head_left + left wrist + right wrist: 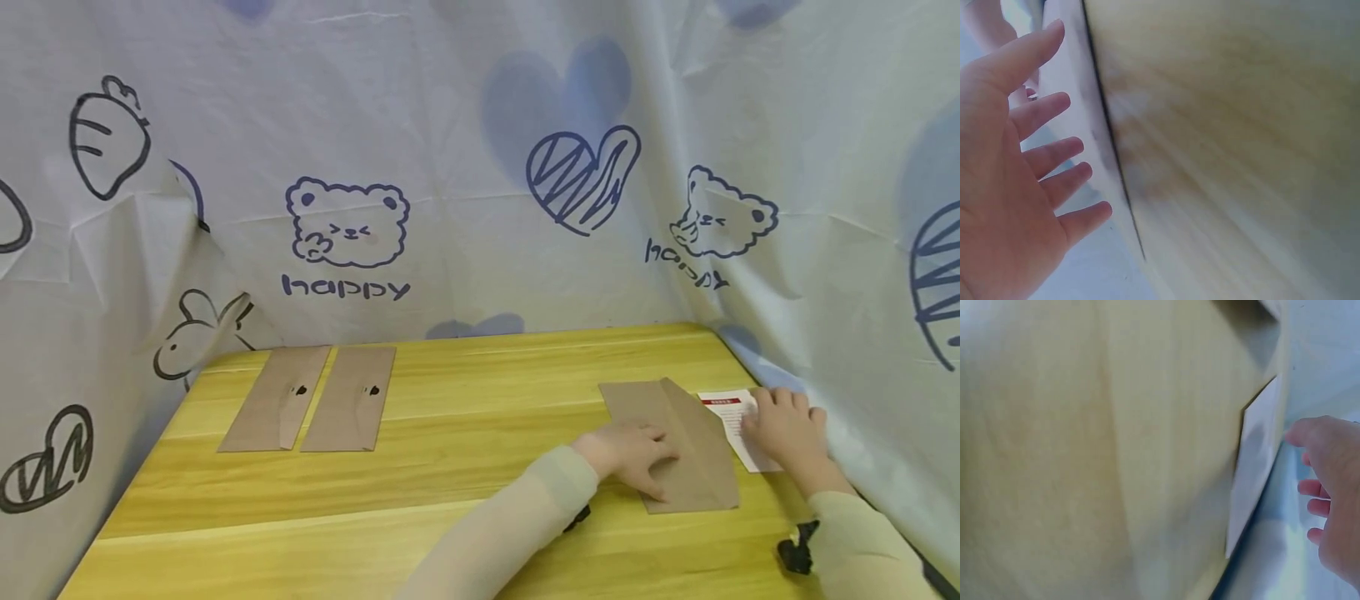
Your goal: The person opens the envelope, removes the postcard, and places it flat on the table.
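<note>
An envelope of brown kraft paper (701, 471) lies at the right of the table, its pointed flap opened out to the right. My left hand (626, 454) is over the envelope's left part, fingers spread; in the left wrist view the same hand (1016, 162) shows a bare palm with nothing in it. Just right of the flap lies a white printed sheet (731, 421) with a red heading. My right hand (787, 429) covers the sheet's right side in the head view. In the right wrist view its loosely bent fingers are beside the white sheet (1254, 456), holding nothing.
Two closed brown envelopes, one outer (273, 404) and one inner (348, 404), lie side by side at the far left, each with a small black mark. A white curtain with drawings (450, 167) hangs behind and beside the wood-grain table (300, 517).
</note>
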Available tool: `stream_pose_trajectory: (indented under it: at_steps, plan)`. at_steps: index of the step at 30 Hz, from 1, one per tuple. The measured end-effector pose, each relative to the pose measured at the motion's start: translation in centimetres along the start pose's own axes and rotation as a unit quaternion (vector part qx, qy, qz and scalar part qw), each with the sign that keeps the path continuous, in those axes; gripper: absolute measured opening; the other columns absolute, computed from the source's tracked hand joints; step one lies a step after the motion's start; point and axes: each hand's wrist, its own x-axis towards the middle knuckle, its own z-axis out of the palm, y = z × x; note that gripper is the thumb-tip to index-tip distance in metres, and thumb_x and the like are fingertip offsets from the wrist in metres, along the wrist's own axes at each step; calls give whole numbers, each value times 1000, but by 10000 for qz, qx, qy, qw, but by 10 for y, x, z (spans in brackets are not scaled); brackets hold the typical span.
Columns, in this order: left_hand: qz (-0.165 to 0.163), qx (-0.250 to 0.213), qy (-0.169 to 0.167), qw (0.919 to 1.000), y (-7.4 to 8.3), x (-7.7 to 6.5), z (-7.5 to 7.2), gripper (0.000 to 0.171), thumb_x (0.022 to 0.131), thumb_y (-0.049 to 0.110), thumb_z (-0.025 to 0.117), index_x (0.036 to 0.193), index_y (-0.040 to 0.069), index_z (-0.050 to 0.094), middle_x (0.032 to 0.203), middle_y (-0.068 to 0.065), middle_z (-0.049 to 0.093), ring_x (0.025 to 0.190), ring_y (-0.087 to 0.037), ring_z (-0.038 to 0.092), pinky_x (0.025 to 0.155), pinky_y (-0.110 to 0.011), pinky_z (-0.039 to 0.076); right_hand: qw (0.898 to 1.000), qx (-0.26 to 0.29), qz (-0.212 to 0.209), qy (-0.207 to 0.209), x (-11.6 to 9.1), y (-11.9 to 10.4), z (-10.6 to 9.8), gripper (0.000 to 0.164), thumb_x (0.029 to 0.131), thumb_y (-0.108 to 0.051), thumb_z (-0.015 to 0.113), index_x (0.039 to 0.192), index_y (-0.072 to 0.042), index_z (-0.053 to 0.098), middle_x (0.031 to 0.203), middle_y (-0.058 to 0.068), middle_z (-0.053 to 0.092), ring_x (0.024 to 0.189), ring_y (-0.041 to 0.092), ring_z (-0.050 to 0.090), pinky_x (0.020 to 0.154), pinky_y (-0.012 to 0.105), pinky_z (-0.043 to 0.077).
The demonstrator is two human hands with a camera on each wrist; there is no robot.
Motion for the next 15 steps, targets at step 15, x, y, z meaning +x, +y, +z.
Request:
stream_pose_trajectory:
  at_steps: [15]
  plan:
    - [404,-478,1452,9874,-24,-53,-7,55,96,56,48,147,34,42,152,8,43,142,-10,38,118,-35,32,9969,309,-63,717,-12,-40,-46,49,97,-29,54,133,2,42,132,36,35,121,59,25,87,72,21]
